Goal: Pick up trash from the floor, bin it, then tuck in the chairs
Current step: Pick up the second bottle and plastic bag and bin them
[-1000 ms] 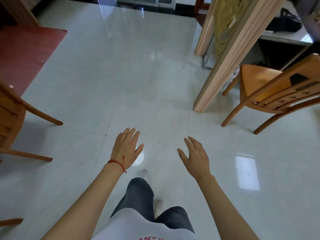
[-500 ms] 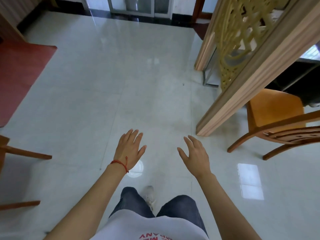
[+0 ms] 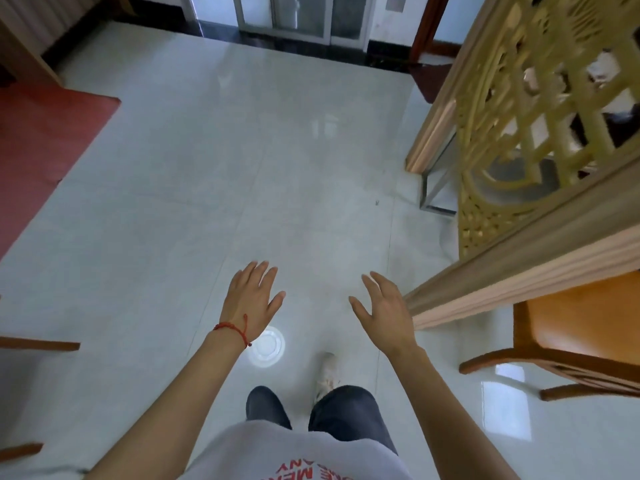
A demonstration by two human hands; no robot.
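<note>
On pale tiled floor (image 3: pixel 194 209), no trash seen. Left hand (image 3: pixel 251 301) and right hand (image 3: pixel 386 311) held spread, empty. Wooden chair (image 3: pixel 575 334) stands beside right hand; judged stiff, moderately heavy, best gripped at backrest.

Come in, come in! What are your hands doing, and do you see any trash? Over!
Left hand open, empty. Right hand open, empty. No trash seen on the floor. Chair right, untucked.

Orange-seated wooden chair (image 3: pixel 581 336) just beside the lattice partition (image 3: pixel 540 140).
</note>
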